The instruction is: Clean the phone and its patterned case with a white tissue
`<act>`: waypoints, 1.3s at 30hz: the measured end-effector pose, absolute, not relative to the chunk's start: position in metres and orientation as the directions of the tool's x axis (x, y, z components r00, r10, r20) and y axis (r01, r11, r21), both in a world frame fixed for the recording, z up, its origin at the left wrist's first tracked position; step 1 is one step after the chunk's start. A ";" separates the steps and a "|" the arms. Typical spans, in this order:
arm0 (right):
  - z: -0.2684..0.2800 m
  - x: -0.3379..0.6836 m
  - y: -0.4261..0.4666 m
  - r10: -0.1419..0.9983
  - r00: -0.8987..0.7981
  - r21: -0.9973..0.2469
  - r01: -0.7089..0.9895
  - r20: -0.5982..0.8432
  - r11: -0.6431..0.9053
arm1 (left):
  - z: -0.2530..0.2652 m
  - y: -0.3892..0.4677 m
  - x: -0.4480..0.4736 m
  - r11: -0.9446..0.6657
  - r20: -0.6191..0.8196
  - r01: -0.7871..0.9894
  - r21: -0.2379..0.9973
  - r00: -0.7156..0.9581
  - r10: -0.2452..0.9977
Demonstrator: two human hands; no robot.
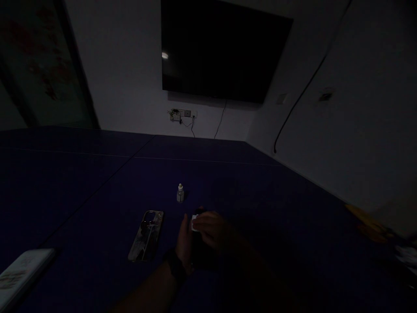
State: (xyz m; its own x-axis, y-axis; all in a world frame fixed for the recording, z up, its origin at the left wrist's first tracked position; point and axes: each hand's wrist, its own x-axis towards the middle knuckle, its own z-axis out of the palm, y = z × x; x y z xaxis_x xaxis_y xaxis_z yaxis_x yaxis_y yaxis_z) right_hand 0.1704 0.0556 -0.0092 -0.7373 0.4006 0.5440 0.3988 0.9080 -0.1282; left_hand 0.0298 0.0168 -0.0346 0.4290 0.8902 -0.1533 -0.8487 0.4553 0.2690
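In dim light, my left hand [184,244], with a dark band at the wrist, is closed along the left side of a dark phone [202,252]. Its outline is hard to make out. My right hand [211,227] pinches a small white wipe [194,222] against the upper part of the phone. Left of my hands, a phone case [147,237] with a marbled pattern and a camera cut-out lies flat. Just beyond them a small clear bottle [180,194] with a pale cap stands upright.
A white box [24,276] lies at the near left on the dark blue surface [97,226]. Yellow material [366,219] lies by the right wall. Ahead hang a large television [221,52] and sockets with cables [185,114]. A black cable [306,89] runs down the right wall.
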 end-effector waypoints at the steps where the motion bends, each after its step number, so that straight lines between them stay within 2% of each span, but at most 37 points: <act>1: -0.009 0.174 0.055 0.406 -0.734 -0.135 0.401 0.544 0.906 | -0.033 0.016 0.030 0.449 -0.153 -0.851 0.272 0.423 0.893; 6: -0.010 0.190 0.062 0.545 -0.605 -0.151 0.578 0.581 0.802 | -0.025 0.007 0.026 0.512 -0.171 -0.751 0.416 0.489 0.856; 8: -0.010 0.184 0.060 0.535 -0.628 -0.133 0.571 0.566 0.810 | -0.027 0.007 0.025 0.529 -0.179 -0.741 0.413 0.503 0.845; 13: -0.009 0.168 0.048 0.415 -0.756 -0.114 0.419 0.506 0.901 | -0.036 0.015 0.027 0.512 -0.192 -0.804 0.303 0.475 0.859; 19: -0.010 0.183 0.056 0.534 -0.630 -0.110 0.584 0.564 0.805 | -0.029 0.011 0.025 0.473 -0.184 -0.803 0.361 0.436 0.881; 21: -0.010 0.178 0.055 0.512 -0.648 -0.092 0.567 0.564 0.818 | -0.029 0.011 0.025 0.461 -0.202 -0.808 0.368 0.414 0.887; 26: -0.011 0.166 0.047 0.473 -0.707 -0.098 0.502 0.525 0.859 | -0.034 0.017 0.026 0.418 -0.204 -0.863 0.283 0.372 0.906; 32: -0.011 0.199 0.054 0.578 -0.600 -0.108 0.636 0.553 0.764 | -0.027 0.013 0.024 0.408 -0.167 -0.816 0.410 0.372 0.913; 39: -0.011 0.210 0.055 0.532 -0.664 -0.105 0.570 0.525 0.815 | -0.022 0.015 0.021 0.342 -0.183 -0.825 0.449 0.290 0.939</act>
